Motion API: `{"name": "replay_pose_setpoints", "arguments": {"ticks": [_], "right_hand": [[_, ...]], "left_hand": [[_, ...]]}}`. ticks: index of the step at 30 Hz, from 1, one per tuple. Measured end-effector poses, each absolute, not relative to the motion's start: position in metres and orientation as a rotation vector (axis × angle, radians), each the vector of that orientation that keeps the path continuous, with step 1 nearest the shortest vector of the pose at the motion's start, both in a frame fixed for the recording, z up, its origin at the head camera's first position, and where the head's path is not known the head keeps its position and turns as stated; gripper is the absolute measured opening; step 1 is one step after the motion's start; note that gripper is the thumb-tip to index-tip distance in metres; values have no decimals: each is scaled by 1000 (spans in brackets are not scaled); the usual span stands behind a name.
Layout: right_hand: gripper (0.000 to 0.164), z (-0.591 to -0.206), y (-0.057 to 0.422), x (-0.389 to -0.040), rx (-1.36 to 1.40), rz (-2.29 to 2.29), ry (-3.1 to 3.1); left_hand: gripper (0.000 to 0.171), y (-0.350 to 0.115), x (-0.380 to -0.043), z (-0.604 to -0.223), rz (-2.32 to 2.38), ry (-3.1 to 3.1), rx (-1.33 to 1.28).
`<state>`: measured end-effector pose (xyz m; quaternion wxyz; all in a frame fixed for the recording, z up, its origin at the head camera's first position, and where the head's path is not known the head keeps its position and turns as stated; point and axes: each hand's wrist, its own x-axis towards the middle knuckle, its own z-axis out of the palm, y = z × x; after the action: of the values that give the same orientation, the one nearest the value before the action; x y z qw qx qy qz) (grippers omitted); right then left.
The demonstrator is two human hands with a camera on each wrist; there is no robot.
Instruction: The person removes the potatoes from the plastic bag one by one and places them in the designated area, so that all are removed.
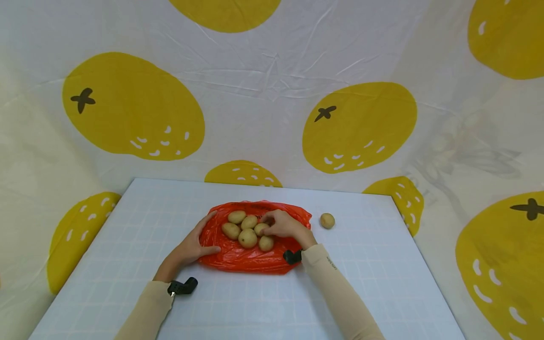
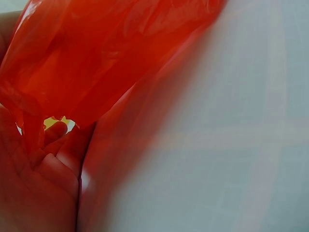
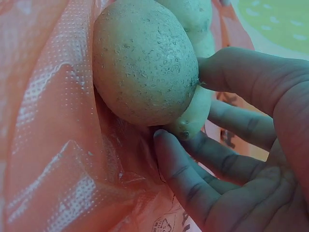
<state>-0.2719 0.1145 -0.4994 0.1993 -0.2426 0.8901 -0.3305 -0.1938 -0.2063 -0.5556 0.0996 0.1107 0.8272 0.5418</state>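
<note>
A red plastic bag (image 1: pixel 250 262) lies spread on the table with several potatoes (image 1: pixel 248 238) clustered on it. My left hand (image 1: pixel 189 245) holds the bag's left end, thumb across the top; in the left wrist view the red plastic (image 2: pixel 111 53) drapes over the palm. At the cluster's right side, my right hand (image 1: pixel 284 224) grips a potato (image 1: pixel 260 229) between thumb and fingers. The right wrist view shows a large potato (image 3: pixel 145 63) in front, with the gripped potato (image 3: pixel 197 113) partly hidden behind it.
One loose potato (image 1: pixel 327 220) sits on the table to the right of the bag. The table (image 1: pixel 238 311) has a pale checked cover. Behind it hangs a white cloth (image 1: pixel 255 118) printed with large yellow fruit. A small black camera is worn at each wrist.
</note>
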Motion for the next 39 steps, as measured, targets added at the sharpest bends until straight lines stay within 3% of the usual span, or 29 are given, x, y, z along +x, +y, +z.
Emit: {"name": "replay_pose_setpoints", "arguments": {"ticks": [22,39], "right_hand": [[23,-496,118,-266,-632,-1066,2511],[28,-474,132,-223,-451,-1430,2589]], "left_hand": [[106,-206,-195,-557,1619,2437,348],[106,-206,-196,-558,1619,2428,354]]}}
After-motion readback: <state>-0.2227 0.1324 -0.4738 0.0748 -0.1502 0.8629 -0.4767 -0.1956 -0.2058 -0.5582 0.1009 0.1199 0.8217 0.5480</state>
